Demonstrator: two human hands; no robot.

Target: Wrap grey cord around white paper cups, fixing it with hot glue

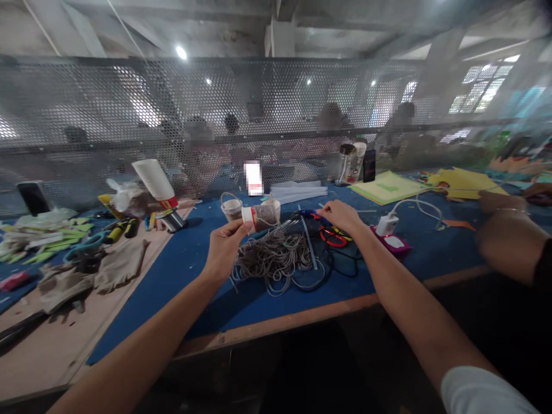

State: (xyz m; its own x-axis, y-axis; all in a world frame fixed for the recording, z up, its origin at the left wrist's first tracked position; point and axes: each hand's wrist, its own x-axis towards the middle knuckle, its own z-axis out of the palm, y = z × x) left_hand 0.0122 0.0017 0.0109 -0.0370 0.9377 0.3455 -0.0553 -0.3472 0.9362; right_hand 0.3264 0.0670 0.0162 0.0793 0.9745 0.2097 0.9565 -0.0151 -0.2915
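My left hand grips a white paper cup lying on its side, its far part wrapped in grey cord. My right hand is closed round a blue tool that looks like a hot glue gun; its tip points left towards the cup. Below and between my hands lies a tangled heap of grey cord. Just behind the left hand stands a cord-wrapped cup with a handle. Red-handled scissors and a black cable lie under my right hand.
A tilted stack of paper cups, gloves and hand tools lie at the left. Yellow paper sheets and a white charger are at the right. A co-worker's arm reaches in there. A perforated metal screen runs behind.
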